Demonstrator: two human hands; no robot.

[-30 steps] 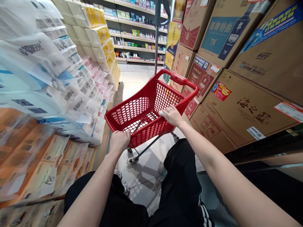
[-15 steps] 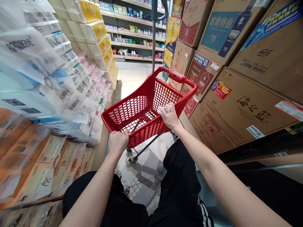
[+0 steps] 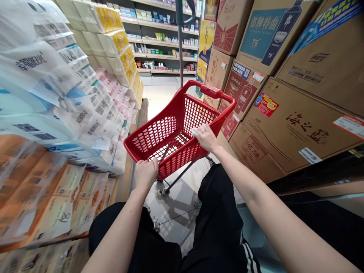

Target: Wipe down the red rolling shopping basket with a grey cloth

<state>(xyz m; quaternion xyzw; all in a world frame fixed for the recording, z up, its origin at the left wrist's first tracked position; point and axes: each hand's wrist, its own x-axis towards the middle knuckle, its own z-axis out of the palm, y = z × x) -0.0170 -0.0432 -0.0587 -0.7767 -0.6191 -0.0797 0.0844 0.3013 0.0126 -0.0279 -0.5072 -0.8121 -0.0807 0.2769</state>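
Both hands grip the near side of a red perforated-plastic shopping cart (image 3: 178, 156) on pale floor tiles (image 3: 187, 194).
The right hand (image 3: 207, 137), fingers closed on a small white wad (image 3: 195, 132) at the rim, appears slightly nearer the red plastic handle (image 3: 212, 91) than half a second ago, suggesting small movement along the edge; the left hand's (image 3: 146, 173) fingers stay clamped by the corner, which sits slightly lower in view.

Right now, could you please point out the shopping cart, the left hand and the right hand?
Shopping cart (image 3: 180, 156), head view: its near side wall.
Left hand (image 3: 146, 173), head view: back of the hand.
Right hand (image 3: 205, 137), head view: back of the hand.
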